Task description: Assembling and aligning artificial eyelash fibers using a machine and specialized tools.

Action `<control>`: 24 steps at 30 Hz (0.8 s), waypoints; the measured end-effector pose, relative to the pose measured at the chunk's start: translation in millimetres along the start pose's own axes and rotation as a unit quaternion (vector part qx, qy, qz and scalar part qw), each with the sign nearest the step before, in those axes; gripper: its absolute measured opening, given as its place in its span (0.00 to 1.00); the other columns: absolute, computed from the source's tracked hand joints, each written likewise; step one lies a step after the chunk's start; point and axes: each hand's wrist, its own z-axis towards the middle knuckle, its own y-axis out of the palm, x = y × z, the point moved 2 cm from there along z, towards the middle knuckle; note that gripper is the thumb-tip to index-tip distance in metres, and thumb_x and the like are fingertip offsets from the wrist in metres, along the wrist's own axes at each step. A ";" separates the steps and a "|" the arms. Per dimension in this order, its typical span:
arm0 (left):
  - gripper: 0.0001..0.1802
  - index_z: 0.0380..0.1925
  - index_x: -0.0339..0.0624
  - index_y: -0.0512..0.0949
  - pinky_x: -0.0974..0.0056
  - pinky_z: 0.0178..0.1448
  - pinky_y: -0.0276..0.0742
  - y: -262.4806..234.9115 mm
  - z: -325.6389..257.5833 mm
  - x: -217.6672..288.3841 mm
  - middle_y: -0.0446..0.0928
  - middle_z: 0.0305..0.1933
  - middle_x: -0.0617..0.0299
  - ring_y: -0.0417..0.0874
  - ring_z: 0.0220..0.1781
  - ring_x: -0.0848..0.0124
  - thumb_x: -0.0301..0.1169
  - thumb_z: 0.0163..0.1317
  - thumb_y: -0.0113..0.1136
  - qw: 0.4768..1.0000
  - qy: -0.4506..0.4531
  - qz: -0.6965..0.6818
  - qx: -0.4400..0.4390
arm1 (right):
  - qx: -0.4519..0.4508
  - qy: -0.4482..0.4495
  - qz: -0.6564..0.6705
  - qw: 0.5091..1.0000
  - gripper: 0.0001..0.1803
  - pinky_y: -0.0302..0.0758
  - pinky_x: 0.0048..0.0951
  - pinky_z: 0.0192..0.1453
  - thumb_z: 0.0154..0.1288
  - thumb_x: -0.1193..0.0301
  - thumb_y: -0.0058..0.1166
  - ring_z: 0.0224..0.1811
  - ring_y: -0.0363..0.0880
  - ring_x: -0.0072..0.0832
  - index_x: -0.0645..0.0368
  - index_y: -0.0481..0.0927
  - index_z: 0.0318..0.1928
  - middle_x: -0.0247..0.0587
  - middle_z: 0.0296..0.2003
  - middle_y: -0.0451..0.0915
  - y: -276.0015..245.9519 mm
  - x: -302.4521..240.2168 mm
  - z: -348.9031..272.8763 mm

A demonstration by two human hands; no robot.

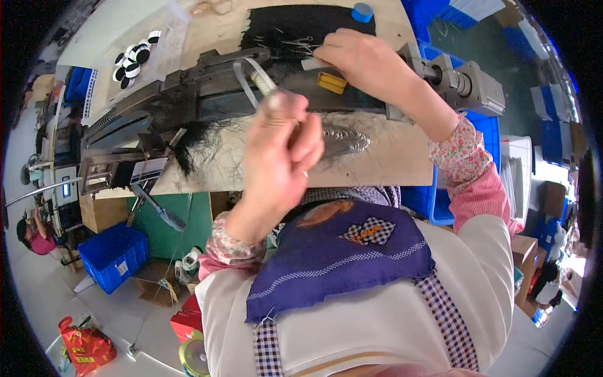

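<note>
**Around your workstation**

On your surface (389, 164), a blue round cap (362, 12) sits at the far edge, with black-and-white discs (133, 58) off to your left. Down on the floor you have a blue crate (113, 254), a red bag (86, 347) and a cardboard box (156, 284). Blue bins (440, 12) stand beyond.

My left hand (279, 157) grips a strip of whitish translucent plastic (251, 78), smooth w/ a slight gloss. Right hand (367, 63) rests on the machine (207, 94): dark metal, matt, greasy-looking; its cylinder end (468, 85) is bare grey metal, dull sheen. Bench top (389, 154) is pale wood, worn & rough. Black fibres (195, 141) look fine, hairy. My apron patch (339, 257) is blue woven cloth, matt.
</note>
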 end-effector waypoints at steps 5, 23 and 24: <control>0.10 0.36 0.45 0.73 0.76 0.11 0.47 -42.5 -6.6 63.5 0.63 0.26 0.67 0.55 0.10 0.84 0.34 0.72 0.43 0.895 -0.014 -0.428 -0.126 | 0.002 0.005 0.014 1.000 0.07 0.76 0.33 0.42 0.49 0.75 0.54 0.39 0.76 0.37 0.60 0.76 0.32 0.39 0.30 0.73 -6.9 -11.8 -5.6; 0.15 0.27 0.41 0.84 0.53 0.36 0.77 -12.0 106.6 1.9 0.79 0.23 0.48 0.82 0.29 0.50 0.41 0.58 0.56 0.625 0.134 0.767 -0.059 | -0.019 0.013 0.117 0.993 0.07 0.74 0.39 0.36 0.54 0.71 0.56 0.34 0.77 0.42 0.59 0.74 0.30 0.43 0.27 0.73 -20.6 17.6 0.1; 0.12 0.24 0.42 0.83 0.52 0.35 0.78 -16.1 103.9 6.2 0.79 0.24 0.51 0.83 0.28 0.54 0.37 0.57 0.56 0.517 0.211 0.828 -0.050 | -0.023 0.010 0.118 0.993 0.07 0.74 0.39 0.36 0.54 0.71 0.56 0.34 0.77 0.42 0.59 0.74 0.30 0.43 0.27 0.73 -15.6 16.2 1.4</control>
